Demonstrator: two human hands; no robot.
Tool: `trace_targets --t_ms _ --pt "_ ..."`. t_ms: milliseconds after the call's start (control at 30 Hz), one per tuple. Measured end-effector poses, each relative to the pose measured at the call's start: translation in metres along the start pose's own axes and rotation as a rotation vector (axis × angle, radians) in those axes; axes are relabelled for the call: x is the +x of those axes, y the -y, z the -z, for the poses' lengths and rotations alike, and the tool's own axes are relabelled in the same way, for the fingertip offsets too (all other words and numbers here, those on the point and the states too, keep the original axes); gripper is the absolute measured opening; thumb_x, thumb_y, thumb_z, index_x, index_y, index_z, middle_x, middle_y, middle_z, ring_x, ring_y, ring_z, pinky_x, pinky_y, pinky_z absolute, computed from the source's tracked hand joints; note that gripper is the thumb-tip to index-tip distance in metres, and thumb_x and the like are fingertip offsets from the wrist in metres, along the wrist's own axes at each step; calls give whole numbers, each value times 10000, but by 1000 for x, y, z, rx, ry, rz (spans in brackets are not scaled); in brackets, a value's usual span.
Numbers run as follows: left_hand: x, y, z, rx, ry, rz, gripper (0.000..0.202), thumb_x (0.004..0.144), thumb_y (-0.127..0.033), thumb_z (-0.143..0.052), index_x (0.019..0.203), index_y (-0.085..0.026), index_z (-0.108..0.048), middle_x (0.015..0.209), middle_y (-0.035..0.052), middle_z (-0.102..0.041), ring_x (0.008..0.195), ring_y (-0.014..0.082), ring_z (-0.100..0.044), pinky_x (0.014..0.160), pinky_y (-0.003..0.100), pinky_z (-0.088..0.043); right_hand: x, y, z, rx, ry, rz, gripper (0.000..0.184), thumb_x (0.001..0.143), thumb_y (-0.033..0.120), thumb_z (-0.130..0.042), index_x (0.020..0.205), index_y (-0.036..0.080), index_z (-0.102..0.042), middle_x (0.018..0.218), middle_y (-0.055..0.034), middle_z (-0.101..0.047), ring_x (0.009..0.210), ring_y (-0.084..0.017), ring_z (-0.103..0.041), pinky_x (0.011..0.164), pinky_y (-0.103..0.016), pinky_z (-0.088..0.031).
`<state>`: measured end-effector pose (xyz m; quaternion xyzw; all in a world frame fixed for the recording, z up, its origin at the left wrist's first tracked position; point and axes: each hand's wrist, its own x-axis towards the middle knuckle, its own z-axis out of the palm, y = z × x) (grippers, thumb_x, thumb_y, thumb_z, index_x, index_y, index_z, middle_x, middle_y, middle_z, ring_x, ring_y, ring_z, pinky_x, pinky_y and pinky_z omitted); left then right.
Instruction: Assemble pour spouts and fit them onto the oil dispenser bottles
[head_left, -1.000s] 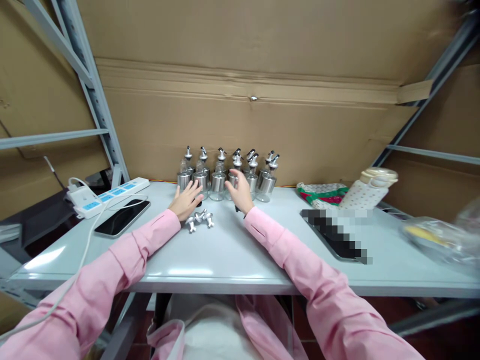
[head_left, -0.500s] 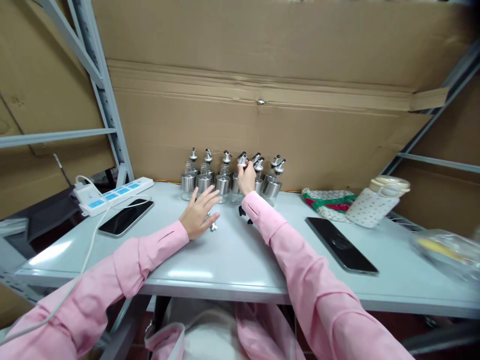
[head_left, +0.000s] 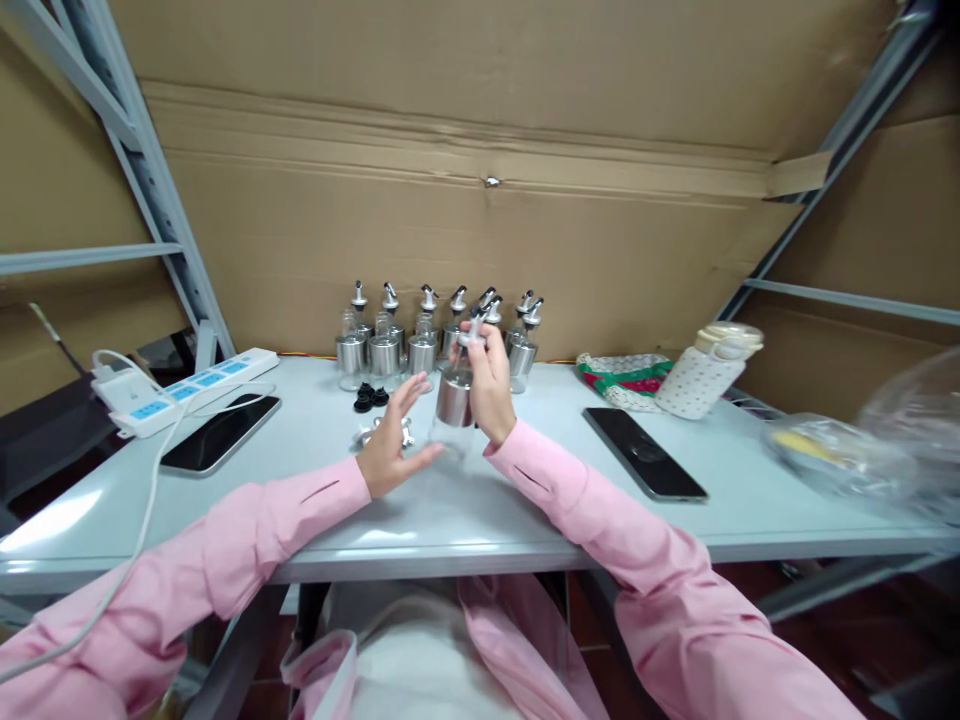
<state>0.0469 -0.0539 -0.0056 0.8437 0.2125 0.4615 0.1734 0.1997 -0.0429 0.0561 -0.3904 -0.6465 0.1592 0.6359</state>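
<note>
My right hand (head_left: pixel 491 385) is closed round the top of a small glass bottle with a steel band and pourer cap (head_left: pixel 454 398), lifted off the white table (head_left: pixel 465 500) and drawn toward me. Just left of the bottle, my left hand (head_left: pixel 391 448) is open with fingers spread, almost touching its lower part. Behind it stand several more such bottles (head_left: pixel 390 345) in a row against the cardboard wall. A few loose metal pourer caps (head_left: pixel 367 436) and small black stoppers (head_left: pixel 370 398) lie on the table near my left hand.
A white power strip (head_left: pixel 180 385) and a phone (head_left: pixel 217 445) lie at the left, another phone (head_left: pixel 645 452) right of centre. A patterned cloth (head_left: pixel 626 377) and dotted bottle (head_left: pixel 705 375) sit at the back right, a plastic bag (head_left: pixel 862 450) at the far right. Steel shelf posts flank the table.
My right hand reached to the row, gripped one bottle and brought it forward off the table. My left hand moved right from the loose caps and opened beside the bottle.
</note>
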Motion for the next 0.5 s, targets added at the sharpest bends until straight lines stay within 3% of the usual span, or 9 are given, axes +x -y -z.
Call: trace_targets --t_ms 100,233,300,400,500 --pt "0 -4 -12 -161 38 151 861 737 -528 -566 1355 -220 -52 1401 168 -275 1249 272 -384 988 427 -398 -22 12 1 112 208 -71 342 894 424 -298 1132 210 -418 966 -56 -580 855 -155 -588 750 -278 -488" --pt "-3 -13 -17 -223 55 225 729 702 -449 -631 1264 -202 -237 1221 123 -484 1105 259 -505 928 419 -432 -41 29 19 114 357 -17 342 880 409 -370 1157 227 -454 1076 -65 -576 962 -169 -575 839 -306 -481" --pt "-5 -17 -16 -227 51 216 685 679 -394 -657 1215 -197 -278 1149 105 -522 1040 244 -534 903 409 -440 -49 30 37 5 363 67 356 853 387 -446 1178 243 -458 1168 -73 -538 1045 -186 -539 856 -320 -476" --pt "-7 -19 -15 -218 33 203 651 660 -344 -669 1174 -196 -297 1052 77 -554 950 216 -561 871 389 -447 -60 19 75 -277 368 73 313 846 322 -475 1150 252 -497 1049 -80 -596 963 -199 -568 818 -359 -482" --pt "-10 -17 -17 -205 12 194 643 656 -342 -667 1164 -200 -299 980 54 -569 884 197 -571 846 378 -450 -72 -5 124 -579 204 6 265 825 308 -502 1059 197 -556 894 -111 -621 815 -232 -582 807 -451 -458"
